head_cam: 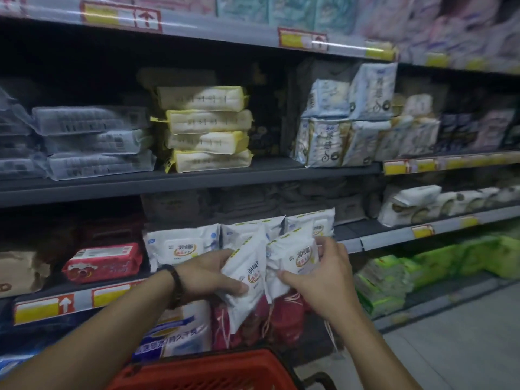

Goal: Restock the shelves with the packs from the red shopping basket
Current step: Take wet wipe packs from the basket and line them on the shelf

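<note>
My left hand (211,273) grips a white wipes pack (244,277) by its left edge, thumb across the front. My right hand (320,273) grips a second white pack (295,256) beside it. Both packs are tilted and held just in front of the low shelf edge (354,243). Matching white packs (180,246) stand upright on that shelf right behind them. The red shopping basket (208,372) sits below my arms at the bottom of the view; its inside is hidden.
A red pack (104,261) lies left of the white ones. Stacked yellow packs (208,128) and grey packs (90,142) fill the shelf above. Red drawstring bags (284,319) and a blue-white pack (183,330) stand on the lowest level. Green packs (399,277) lie to the right by the floor.
</note>
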Demonstrator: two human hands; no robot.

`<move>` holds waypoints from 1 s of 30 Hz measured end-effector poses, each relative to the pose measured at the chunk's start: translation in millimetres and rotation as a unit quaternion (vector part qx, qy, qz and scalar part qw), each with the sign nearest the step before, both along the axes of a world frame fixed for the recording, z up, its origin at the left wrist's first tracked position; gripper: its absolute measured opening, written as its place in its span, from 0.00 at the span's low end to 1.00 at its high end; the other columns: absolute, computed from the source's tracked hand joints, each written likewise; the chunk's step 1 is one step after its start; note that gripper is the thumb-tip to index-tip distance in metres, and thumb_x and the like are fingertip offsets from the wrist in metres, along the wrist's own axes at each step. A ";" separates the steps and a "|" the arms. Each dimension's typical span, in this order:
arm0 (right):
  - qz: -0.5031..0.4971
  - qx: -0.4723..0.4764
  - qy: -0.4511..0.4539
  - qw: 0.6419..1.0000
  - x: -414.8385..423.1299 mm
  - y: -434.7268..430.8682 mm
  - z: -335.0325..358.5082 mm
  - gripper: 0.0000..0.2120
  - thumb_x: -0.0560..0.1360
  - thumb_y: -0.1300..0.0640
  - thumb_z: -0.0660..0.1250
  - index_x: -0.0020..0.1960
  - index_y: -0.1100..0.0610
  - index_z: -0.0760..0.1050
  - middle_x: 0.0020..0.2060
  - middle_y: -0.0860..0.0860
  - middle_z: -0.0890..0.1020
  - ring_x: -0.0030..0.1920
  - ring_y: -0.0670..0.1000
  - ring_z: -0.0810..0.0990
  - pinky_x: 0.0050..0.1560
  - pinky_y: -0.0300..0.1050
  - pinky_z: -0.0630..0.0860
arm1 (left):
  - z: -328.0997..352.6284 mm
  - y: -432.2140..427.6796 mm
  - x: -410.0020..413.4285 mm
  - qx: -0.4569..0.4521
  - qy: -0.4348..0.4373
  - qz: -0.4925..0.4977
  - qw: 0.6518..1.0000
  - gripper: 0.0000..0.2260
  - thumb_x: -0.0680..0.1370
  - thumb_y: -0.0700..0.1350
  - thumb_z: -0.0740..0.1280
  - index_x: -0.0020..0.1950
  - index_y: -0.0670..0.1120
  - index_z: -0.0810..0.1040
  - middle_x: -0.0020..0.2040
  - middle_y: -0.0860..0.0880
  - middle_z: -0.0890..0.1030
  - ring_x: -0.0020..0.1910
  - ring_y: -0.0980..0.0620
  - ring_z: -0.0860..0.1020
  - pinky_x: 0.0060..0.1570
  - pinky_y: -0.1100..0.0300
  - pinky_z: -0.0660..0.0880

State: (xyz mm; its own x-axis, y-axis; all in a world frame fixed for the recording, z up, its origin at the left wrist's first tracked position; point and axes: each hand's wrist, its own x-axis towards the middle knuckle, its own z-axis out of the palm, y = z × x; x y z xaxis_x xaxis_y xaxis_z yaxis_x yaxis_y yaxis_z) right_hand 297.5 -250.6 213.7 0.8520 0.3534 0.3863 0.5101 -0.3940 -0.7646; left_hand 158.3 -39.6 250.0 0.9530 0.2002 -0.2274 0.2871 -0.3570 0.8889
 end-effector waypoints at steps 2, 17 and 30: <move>-0.045 0.009 0.008 0.999 29.9 -8.2 2.0 0.48 0.58 0.44 0.87 0.72 0.55 0.70 0.65 0.52 0.71 0.66 0.52 0.72 0.62 0.38 0.67 | 4.8 -8.3 25.6 0.124 0.001 0.022 0.992 0.19 0.73 0.41 0.80 0.61 0.49 0.79 0.51 0.52 0.87 0.43 0.59 0.86 0.39 0.63 0.82; -0.255 0.139 0.002 0.957 231.6 -22.2 -54.7 0.53 0.60 0.47 0.87 0.77 0.62 0.67 0.68 0.60 0.72 0.68 0.62 0.70 0.66 0.56 0.73 | -10.7 -54.1 193.1 0.382 -0.118 0.060 0.915 0.17 0.64 0.55 0.76 0.51 0.64 0.77 0.51 0.63 0.83 0.52 0.62 0.80 0.48 0.71 0.71; -0.175 0.062 -0.027 0.982 328.9 6.7 -89.7 0.52 0.66 0.43 0.84 0.82 0.56 0.64 0.74 0.57 0.72 0.74 0.61 0.70 0.77 0.59 0.66 | -43.9 -67.3 243.9 0.401 -0.113 0.064 0.907 0.20 0.66 0.60 0.78 0.52 0.71 0.73 0.54 0.67 0.75 0.54 0.66 0.74 0.47 0.77 0.66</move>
State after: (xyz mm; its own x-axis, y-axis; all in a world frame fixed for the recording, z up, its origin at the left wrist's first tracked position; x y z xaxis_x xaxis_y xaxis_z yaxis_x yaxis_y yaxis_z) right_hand 626.4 -243.9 124.0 0.8898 -0.0107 0.4563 0.4013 -0.4580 -0.7932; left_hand 402.2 -106.9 206.2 0.9144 0.3273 0.2383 0.2152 -0.8915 0.3987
